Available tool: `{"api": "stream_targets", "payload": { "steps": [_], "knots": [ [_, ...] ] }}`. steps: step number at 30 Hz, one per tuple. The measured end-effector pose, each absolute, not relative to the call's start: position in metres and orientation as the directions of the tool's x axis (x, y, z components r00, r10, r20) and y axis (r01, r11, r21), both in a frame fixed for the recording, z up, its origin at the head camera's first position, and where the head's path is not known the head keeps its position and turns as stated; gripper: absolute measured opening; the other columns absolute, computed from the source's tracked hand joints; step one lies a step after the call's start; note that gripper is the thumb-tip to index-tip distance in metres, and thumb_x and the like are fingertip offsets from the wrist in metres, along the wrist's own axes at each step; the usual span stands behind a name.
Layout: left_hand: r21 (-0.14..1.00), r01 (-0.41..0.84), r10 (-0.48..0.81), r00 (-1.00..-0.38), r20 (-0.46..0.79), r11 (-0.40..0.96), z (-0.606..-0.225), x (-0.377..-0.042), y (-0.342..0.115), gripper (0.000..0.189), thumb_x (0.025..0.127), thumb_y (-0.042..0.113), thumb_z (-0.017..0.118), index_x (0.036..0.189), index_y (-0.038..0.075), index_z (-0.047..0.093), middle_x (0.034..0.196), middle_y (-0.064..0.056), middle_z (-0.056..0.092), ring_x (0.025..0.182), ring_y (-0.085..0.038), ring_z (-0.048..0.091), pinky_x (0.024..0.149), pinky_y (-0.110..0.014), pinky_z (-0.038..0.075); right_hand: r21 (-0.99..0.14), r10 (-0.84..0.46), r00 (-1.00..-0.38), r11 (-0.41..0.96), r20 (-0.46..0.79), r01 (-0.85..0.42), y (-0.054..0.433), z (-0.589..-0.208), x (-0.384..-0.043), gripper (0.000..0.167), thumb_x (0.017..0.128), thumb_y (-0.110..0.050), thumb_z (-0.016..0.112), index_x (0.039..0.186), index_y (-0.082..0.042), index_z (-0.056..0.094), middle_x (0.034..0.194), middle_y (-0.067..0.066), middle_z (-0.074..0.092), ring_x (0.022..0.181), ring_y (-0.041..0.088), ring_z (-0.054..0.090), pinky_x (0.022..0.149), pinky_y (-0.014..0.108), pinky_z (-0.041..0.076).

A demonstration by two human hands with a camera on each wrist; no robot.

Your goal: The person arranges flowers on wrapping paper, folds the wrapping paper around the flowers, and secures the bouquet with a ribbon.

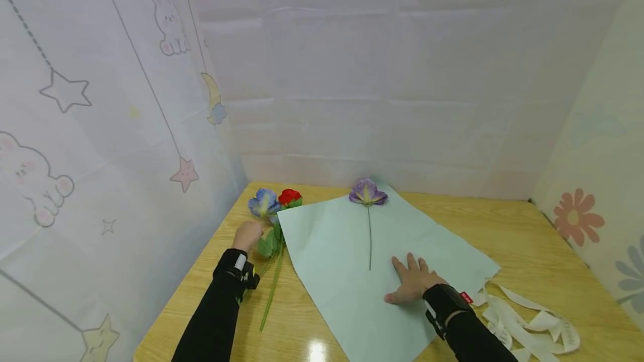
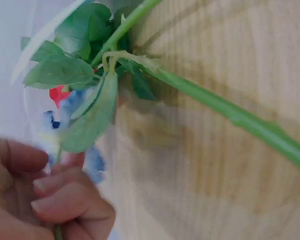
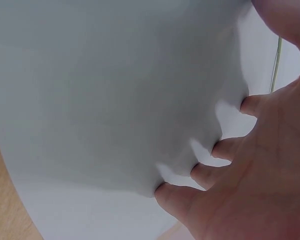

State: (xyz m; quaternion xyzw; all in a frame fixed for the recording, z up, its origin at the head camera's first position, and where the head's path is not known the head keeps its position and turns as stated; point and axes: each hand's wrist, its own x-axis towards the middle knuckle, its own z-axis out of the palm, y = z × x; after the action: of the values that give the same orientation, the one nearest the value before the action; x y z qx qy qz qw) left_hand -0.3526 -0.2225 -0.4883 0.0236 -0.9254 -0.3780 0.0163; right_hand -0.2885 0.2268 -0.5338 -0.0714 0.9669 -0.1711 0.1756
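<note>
My left hand [image 1: 247, 235] pinches the thin stem of a blue artificial flower [image 1: 263, 202] at the paper's left edge. In the left wrist view the thumb and curled fingers close round that stem, below the blue petals [image 2: 96, 165]. Beside it lies a red rose [image 1: 289, 197] with green leaves [image 2: 60, 72] and a thick green stem [image 2: 215, 105]. My right hand [image 1: 415, 281] rests with spread fingers on a pale green sheet of wrapping paper [image 1: 337, 272]. A purple flower [image 1: 368, 191] lies on the sheet, its thin stem pointing towards me.
A loose heap of cream ribbon [image 1: 533, 328] lies at the right, near the right forearm. The wooden table [image 1: 503, 217] meets a pale wall sheet at the back. Patterned sheets hang on both sides, the left one close to the left arm.
</note>
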Motion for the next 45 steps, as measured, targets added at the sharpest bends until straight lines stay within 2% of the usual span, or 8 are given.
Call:
{"api": "stream_targets", "payload": {
  "steps": [6,10,13,19,26,31,36,45],
  "knots": [
    [0.792,-0.078,-0.247,-0.964,0.094,0.605,-0.469,-0.357,-0.212,0.033,0.106,0.012,0.031,0.119,-0.008,0.054,0.071,-0.016,0.048,0.053,-0.022,0.029,0.058,-0.041,0.030,-0.338,-0.192,-0.923,0.938,-0.333,-0.074,0.227,-0.522,-0.286,0.119,0.070,-0.072,0.079,0.157,-0.004,0.034,0.160,0.038,0.013,0.144,0.064,0.007,0.105,0.082,0.013],
    [0.812,-0.023,-0.280,-0.944,0.174,0.584,-0.447,-0.367,-0.194,0.044,0.113,0.019,0.025,0.147,-0.003,0.043,0.111,-0.030,0.060,0.075,-0.038,0.055,0.070,-0.049,0.044,-0.314,-0.174,-0.922,0.947,-0.347,-0.060,0.226,-0.512,-0.283,0.115,0.074,-0.069,0.078,0.158,-0.005,0.032,0.161,0.038,0.012,0.145,0.062,0.007,0.107,0.080,0.012],
    [0.830,0.035,-0.249,-0.946,0.208,0.557,-0.425,-0.370,-0.171,0.045,0.111,0.017,0.026,0.140,-0.007,0.051,0.120,-0.030,0.060,0.097,-0.044,0.059,0.088,-0.052,0.047,-0.299,-0.160,-0.919,0.953,-0.360,-0.049,0.225,-0.501,-0.279,0.112,0.076,-0.065,0.079,0.158,-0.004,0.032,0.161,0.038,0.011,0.145,0.062,0.006,0.108,0.079,0.013],
    [0.846,0.149,-0.147,-0.955,0.258,0.512,-0.394,-0.375,-0.109,0.040,0.104,0.012,0.032,0.111,-0.009,0.065,0.082,-0.018,0.057,0.063,-0.027,0.039,0.068,-0.040,0.036,-0.295,-0.155,-0.915,0.955,-0.372,-0.042,0.225,-0.494,-0.279,0.110,0.078,-0.063,0.079,0.158,-0.004,0.032,0.160,0.038,0.011,0.145,0.063,0.006,0.107,0.080,0.013],
    [0.821,0.262,0.025,-0.957,0.289,0.508,-0.401,-0.383,-0.034,0.042,0.112,0.015,0.034,0.150,0.000,0.046,0.140,-0.024,0.057,0.110,-0.044,0.062,0.087,-0.049,0.050,-0.318,-0.148,-0.923,0.948,-0.355,-0.030,0.231,-0.518,-0.286,0.119,0.072,-0.075,0.075,0.160,-0.008,0.030,0.163,0.034,0.011,0.147,0.060,0.004,0.109,0.079,0.008],
    [0.853,0.182,0.027,-0.981,0.194,0.490,-0.432,-0.381,0.006,0.036,0.112,0.015,0.030,0.100,0.000,0.061,0.080,-0.014,0.057,0.064,-0.026,0.050,0.061,-0.039,0.040,-0.309,-0.133,-0.924,0.951,-0.358,-0.017,0.229,-0.530,-0.286,0.121,0.068,-0.076,0.078,0.158,-0.008,0.035,0.162,0.034,0.015,0.146,0.061,0.008,0.107,0.080,0.012],
    [0.889,0.099,-0.030,-0.992,0.126,0.447,-0.457,-0.376,0.030,0.043,0.104,0.011,0.033,0.062,0.016,0.030,0.055,0.001,0.021,0.051,-0.014,0.012,0.051,-0.034,0.015,-0.279,-0.097,-0.930,0.960,-0.355,0.006,0.220,-0.528,-0.282,0.118,0.068,-0.074,0.079,0.158,-0.011,0.036,0.163,0.032,0.016,0.147,0.059,0.009,0.108,0.078,0.014],
    [0.838,0.139,0.089,-0.990,0.108,0.528,-0.494,-0.374,0.047,0.027,0.111,0.014,0.036,0.106,0.002,0.060,0.083,-0.011,0.058,0.064,-0.021,0.049,0.059,-0.035,0.035,-0.245,-0.086,-0.920,0.969,-0.383,0.011,0.206,-0.504,-0.269,0.105,0.075,-0.063,0.081,0.156,-0.010,0.040,0.161,0.031,0.021,0.147,0.058,0.014,0.110,0.076,0.016]
  ]
}}
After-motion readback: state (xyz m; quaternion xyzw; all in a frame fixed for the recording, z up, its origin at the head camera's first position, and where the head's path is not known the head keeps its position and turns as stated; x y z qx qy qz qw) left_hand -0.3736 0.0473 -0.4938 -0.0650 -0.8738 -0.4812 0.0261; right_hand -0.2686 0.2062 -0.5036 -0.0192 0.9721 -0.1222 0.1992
